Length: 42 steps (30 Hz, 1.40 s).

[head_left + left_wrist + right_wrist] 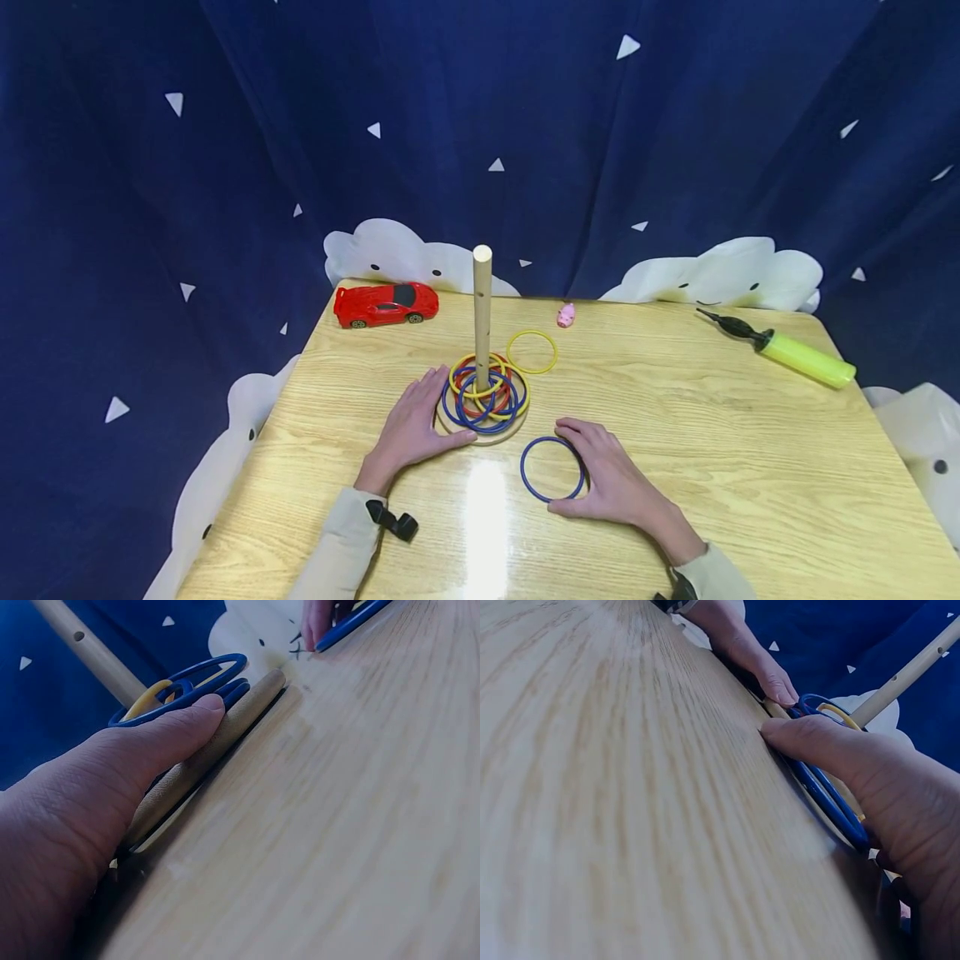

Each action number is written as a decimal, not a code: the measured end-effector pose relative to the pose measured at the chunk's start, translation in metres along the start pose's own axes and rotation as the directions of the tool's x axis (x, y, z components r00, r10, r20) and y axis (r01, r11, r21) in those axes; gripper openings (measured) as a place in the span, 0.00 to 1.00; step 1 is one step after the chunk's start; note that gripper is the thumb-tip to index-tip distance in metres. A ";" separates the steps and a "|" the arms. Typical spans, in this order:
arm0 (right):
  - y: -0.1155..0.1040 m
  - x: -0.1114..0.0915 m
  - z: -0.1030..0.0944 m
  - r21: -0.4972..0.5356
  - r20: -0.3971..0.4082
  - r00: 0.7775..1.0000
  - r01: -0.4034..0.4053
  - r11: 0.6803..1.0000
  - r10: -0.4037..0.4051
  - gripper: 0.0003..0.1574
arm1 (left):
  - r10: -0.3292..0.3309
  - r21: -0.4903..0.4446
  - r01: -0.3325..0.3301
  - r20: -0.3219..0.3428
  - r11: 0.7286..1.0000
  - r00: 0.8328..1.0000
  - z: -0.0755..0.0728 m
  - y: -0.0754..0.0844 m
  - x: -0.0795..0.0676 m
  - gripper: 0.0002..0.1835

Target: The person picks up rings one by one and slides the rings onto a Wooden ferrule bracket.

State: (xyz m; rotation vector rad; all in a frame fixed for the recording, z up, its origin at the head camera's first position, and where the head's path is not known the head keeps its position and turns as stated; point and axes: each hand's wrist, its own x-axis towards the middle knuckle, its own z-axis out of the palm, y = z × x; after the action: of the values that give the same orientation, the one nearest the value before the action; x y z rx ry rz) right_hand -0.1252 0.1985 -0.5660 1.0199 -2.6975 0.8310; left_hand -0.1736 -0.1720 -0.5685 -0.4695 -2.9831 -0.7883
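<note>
A ring toss stand has a tall wooden post [482, 317] on a round wooden base [491, 439]. Several blue, red and yellow rings [487, 393] lie looped round the foot of the post. My left hand [412, 425] holds the base at its left side, thumb along the near rim and fingers at the far left; in the left wrist view the thumb [176, 735] lies over the base's edge. To the right of the stand, my right hand [603, 475] grips a blue ring [522, 471] between thumb and fingers, low over the table.
Behind the stand a yellow ring [556, 354] lies on the wooden table [675, 400]. A red toy car [386, 305] is at the back left, a small pink pig [566, 315] at the back edge. A yellow-green hand pump [806, 358] lies far right. A dark blue curtain [525, 100] hangs behind.
</note>
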 end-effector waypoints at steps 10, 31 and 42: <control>0.003 0.001 0.006 -0.028 -0.040 0.999 0.007 1.000 -0.008 0.69 | -0.001 0.000 0.001 -0.006 1.000 1.000 0.000 0.000 0.000 0.70; 0.004 0.001 0.007 -0.004 -0.085 0.996 -0.005 1.000 0.005 0.61 | 0.000 0.004 0.000 -0.007 1.000 1.000 0.000 0.001 0.000 0.70; 0.002 0.001 0.008 -0.016 -0.089 0.995 -0.035 0.999 0.033 0.68 | 0.001 -0.002 -0.001 -0.006 1.000 1.000 0.000 0.001 -0.001 0.70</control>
State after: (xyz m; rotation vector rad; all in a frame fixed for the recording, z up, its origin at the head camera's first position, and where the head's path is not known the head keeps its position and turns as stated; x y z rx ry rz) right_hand -0.1267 0.1951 -0.5740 0.9136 -2.6493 0.8370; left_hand -0.1725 -0.1718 -0.5680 -0.4682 -2.9770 -0.7914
